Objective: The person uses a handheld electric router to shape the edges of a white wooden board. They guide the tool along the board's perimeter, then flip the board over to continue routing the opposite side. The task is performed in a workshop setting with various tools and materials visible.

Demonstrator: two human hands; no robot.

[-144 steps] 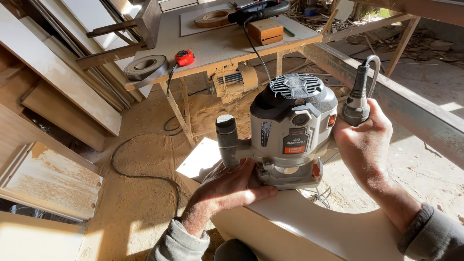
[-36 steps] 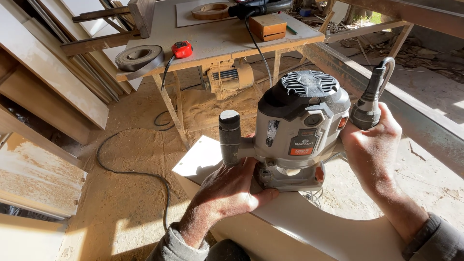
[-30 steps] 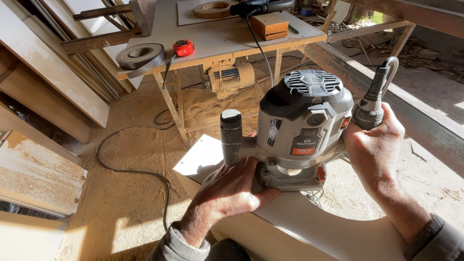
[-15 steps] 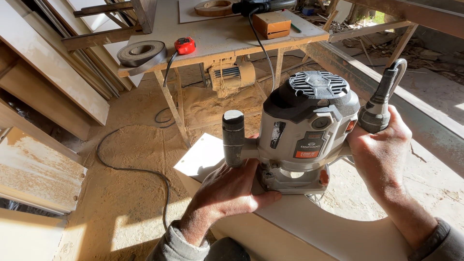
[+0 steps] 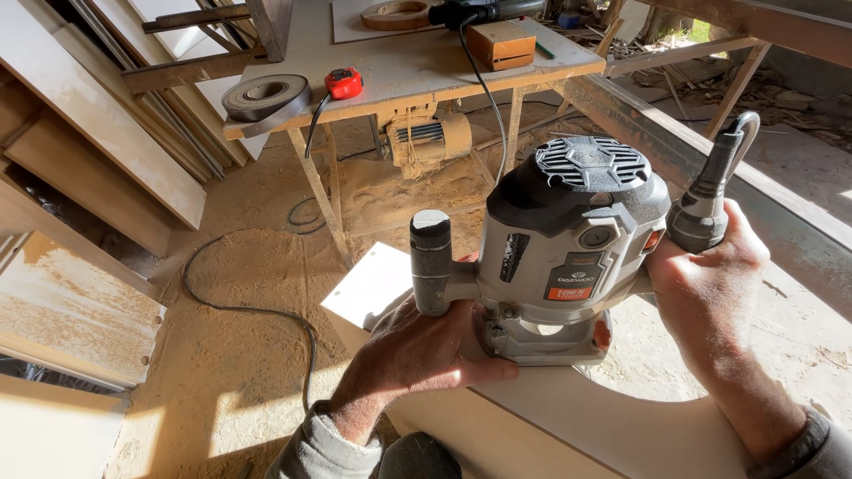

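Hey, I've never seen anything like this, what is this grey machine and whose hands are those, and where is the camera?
The camera sits on the person's head and looks down, so both hands are the wearer's own. The grey machine is a handheld woodworking router, a power tool with a round vented top and a handle on each side. It stands on a pale curved board. The right hand grips the right handle. The left hand lies flat by the tool's base, under the left handle. Behind stands a worktable with a red tape measure, a roll of edge strip, a small wooden box and a motor slung beneath. A black cable trails across the sawdust-covered floor, and boards lean at the left.
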